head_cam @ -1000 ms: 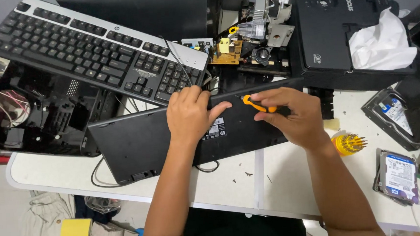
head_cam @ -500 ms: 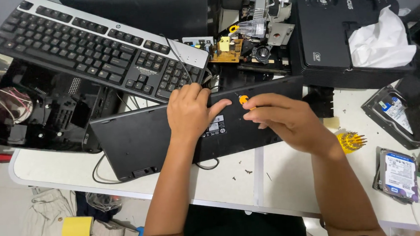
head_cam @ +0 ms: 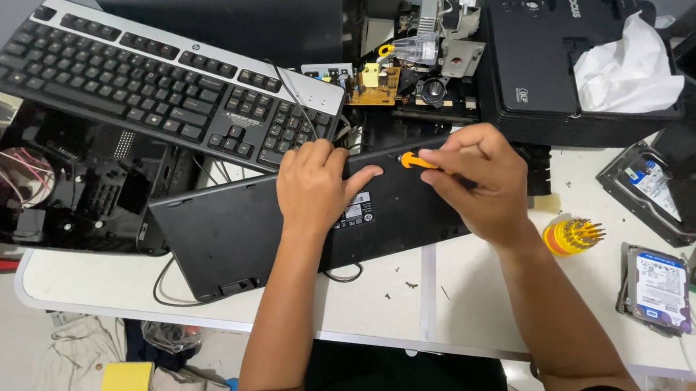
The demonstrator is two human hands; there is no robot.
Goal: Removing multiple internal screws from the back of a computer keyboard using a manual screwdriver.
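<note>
A black keyboard (head_cam: 229, 227) lies face down on the white table (head_cam: 370, 299), its flat underside up. My left hand (head_cam: 313, 183) presses flat on its middle, fingers over the far edge. My right hand (head_cam: 476, 181) grips a small orange-handled screwdriver (head_cam: 415, 162), whose tip points at the keyboard's underside near the upper edge, right beside my left thumb.
A second black and silver keyboard (head_cam: 164, 86) lies key side up at the back left. A black projector (head_cam: 572, 45) with a white tissue, circuit boards (head_cam: 373, 85), an orange bit holder (head_cam: 572, 235) and two hard drives (head_cam: 658, 288) crowd the back and right. An open black case (head_cam: 66, 188) sits left.
My right hand has shifted the screwdriver left and slightly up along the keyboard's underside, closer to my left thumb. My left hand stays pressed in place.
</note>
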